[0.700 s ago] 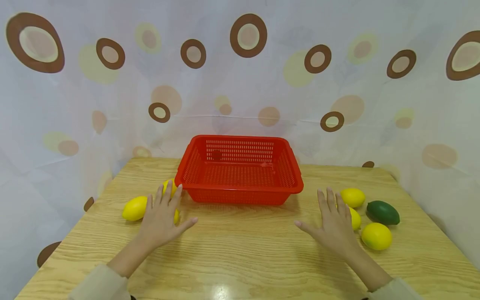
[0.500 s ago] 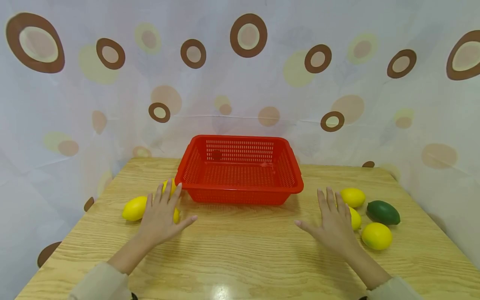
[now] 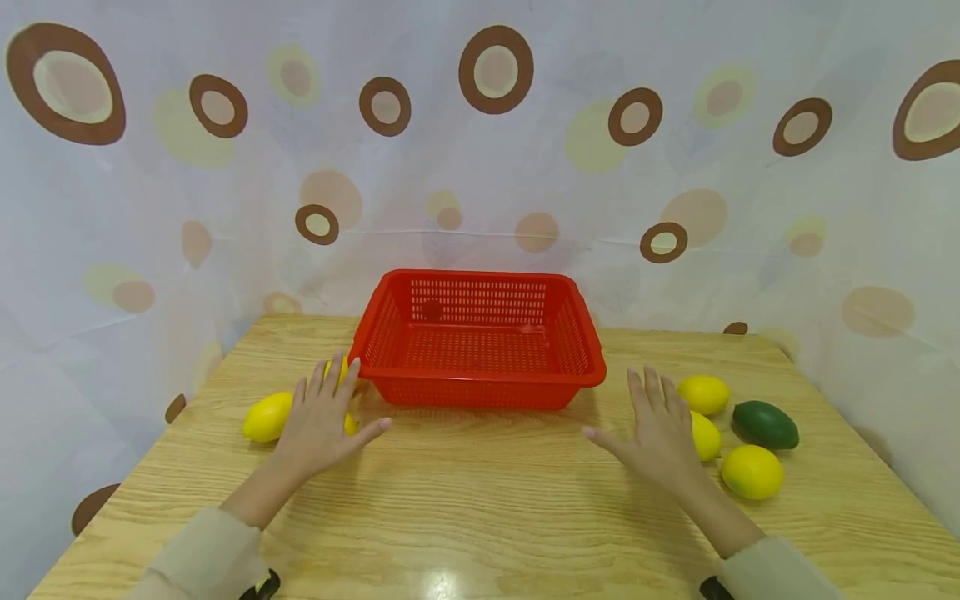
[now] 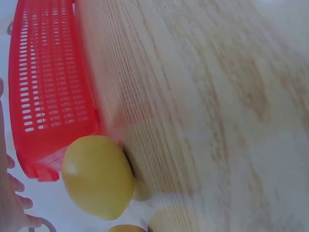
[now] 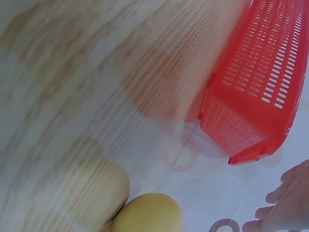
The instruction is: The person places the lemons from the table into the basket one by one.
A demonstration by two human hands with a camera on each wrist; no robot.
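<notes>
Red basket (image 3: 477, 392), yellow lemons (image 3: 752, 472), brown-ringed backdrop (image 3: 420, 167)

The left hand (image 3: 315, 429) advances slightly over the bench (image 3: 480, 508); its fingertips and thumb now sit farther forward. The right hand (image 3: 660, 442) also advances and shifts slightly inward, toward the red basket (image 3: 480, 377). This shift exposes more of the partly covered lemon (image 3: 706, 437) beside the right hand. The left sleeve (image 3: 213, 550) and right sleeve (image 3: 780, 571) follow forward. The dark left wristband (image 3: 272, 583) and dark right wristband (image 3: 716, 588), previously showing only at the lower edge, are now more exposed.
</notes>
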